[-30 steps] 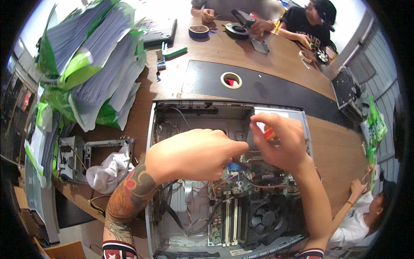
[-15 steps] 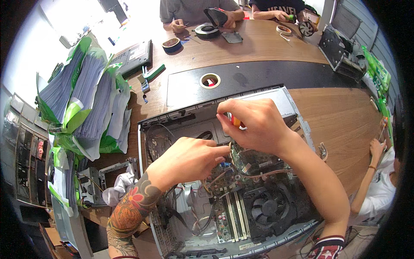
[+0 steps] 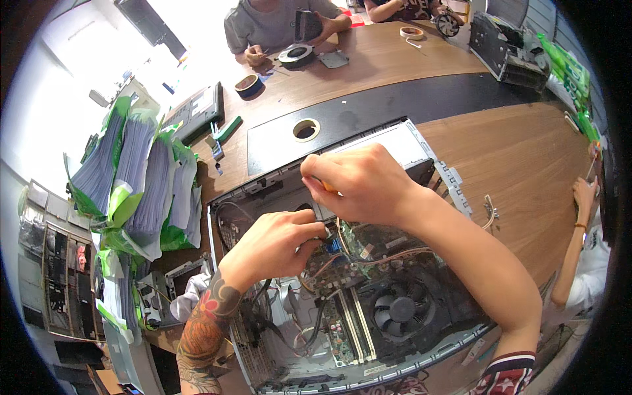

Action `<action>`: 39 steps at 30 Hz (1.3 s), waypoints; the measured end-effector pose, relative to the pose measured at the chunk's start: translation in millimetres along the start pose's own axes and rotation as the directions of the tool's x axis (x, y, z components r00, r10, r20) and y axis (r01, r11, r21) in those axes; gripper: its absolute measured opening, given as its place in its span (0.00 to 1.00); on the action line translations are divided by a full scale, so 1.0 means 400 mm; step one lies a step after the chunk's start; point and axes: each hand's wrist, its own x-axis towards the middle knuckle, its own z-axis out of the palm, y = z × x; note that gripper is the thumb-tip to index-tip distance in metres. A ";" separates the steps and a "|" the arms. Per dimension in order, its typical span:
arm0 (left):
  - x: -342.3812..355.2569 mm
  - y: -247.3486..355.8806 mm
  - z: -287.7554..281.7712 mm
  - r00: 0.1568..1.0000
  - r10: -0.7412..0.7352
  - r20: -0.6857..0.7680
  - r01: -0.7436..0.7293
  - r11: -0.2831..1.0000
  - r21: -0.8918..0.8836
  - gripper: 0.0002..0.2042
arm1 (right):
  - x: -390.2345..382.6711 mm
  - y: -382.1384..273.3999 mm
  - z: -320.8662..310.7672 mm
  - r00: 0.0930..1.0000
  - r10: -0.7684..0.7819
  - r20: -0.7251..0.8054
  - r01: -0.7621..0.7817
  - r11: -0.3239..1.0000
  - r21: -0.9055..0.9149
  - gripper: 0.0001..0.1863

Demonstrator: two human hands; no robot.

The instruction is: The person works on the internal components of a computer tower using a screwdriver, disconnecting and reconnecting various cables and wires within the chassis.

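Note:
An opened desktop computer case (image 3: 451,174) lies on the table in front of me, its motherboard (image 3: 342,276) and black cooling fan (image 3: 401,313) showing. My right hand (image 3: 359,181) is closed around an orange-handled tool (image 3: 327,189) above the case's back half; the tool's tip is hidden. My left hand (image 3: 276,242) is just below it and to the left, fingers curled beside a small blue heatsink (image 3: 334,247); whatever they hold is hidden.
Green-wrapped paper stacks (image 3: 138,168), a laptop (image 3: 191,112), tape rolls (image 3: 305,130) and a metal chassis (image 3: 500,52) share the table (image 3: 500,158). A grey-shirted person (image 3: 263,26) and another (image 3: 388,10) work opposite; a third person's hand (image 3: 582,194) is at right.
My right hand has moved left with the orange tool and now sits above and right of my left hand. My view has shifted, showing more of the room at left.

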 end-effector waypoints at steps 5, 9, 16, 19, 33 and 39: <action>-0.021 0.027 0.010 0.999 0.022 0.040 -0.022 1.000 0.021 0.08 | 0.000 -0.007 -0.001 0.999 0.029 0.017 -0.028 1.000 -0.008 0.04; -0.024 0.035 0.014 0.995 0.027 0.098 -0.038 0.993 0.116 0.09 | 0.002 -0.005 0.002 0.998 0.032 0.053 -0.032 0.999 0.001 0.05; -0.040 0.046 0.035 0.999 -0.042 -0.010 0.041 0.999 -0.031 0.06 | 0.004 -0.009 -0.003 0.996 0.013 0.088 -0.014 1.000 0.011 0.07; -0.038 0.038 0.043 0.998 -0.057 -0.025 0.056 0.997 -0.052 0.05 | -0.001 -0.006 -0.003 0.996 0.007 0.087 -0.009 1.000 0.021 0.07; -0.026 0.040 0.042 0.993 -0.119 0.020 0.121 0.981 -0.153 0.07 | -0.002 -0.002 -0.007 0.996 0.005 0.086 -0.004 1.000 -0.018 0.07; -0.039 0.028 0.017 0.969 -0.126 -0.212 0.104 0.988 -0.111 0.08 | 0.007 -0.014 -0.025 0.987 0.033 0.157 -0.035 0.999 0.006 0.08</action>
